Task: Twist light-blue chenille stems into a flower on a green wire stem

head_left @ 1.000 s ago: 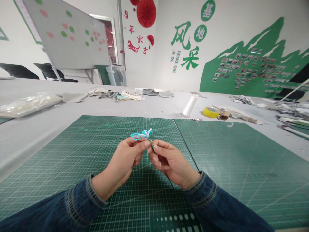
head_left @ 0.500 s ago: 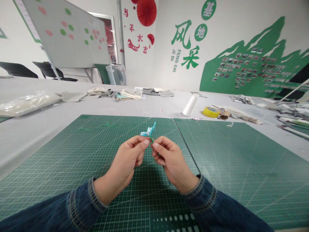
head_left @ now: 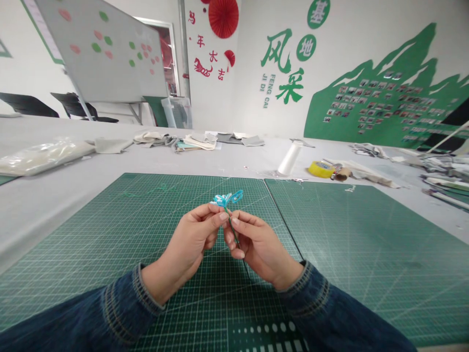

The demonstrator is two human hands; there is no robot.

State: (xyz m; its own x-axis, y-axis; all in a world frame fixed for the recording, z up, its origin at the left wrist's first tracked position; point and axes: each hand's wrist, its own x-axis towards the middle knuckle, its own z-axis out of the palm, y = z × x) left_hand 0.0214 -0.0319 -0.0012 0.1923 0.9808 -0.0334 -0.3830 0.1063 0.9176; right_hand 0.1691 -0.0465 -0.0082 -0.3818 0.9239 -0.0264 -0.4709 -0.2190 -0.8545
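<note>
A small blue and white craft flower (head_left: 223, 199) on a thin green stem is held up above the green cutting mat (head_left: 120, 234). My left hand (head_left: 196, 239) pinches it just below the petals, thumb against index finger. The stem runs down between the hands, and its dark lower end hangs free below. My right hand (head_left: 258, 242) is closed on the stem with thumb and index finger, close beside the left fingertips. One looped blue petal leans out to the right of the others.
Green thread (head_left: 164, 188) lies on the mat. Behind it are a white thread cone (head_left: 290, 159), yellow tape (head_left: 321, 169), fabric scraps (head_left: 200, 142) and a plastic-wrapped bundle (head_left: 44, 155). A second cutting mat (head_left: 366, 234) adjoins at the right.
The flower has turned between the fingers, so the petals face differently and more of the stem shows. My right fingers have shifted slightly left; my left hand has hardly moved.
</note>
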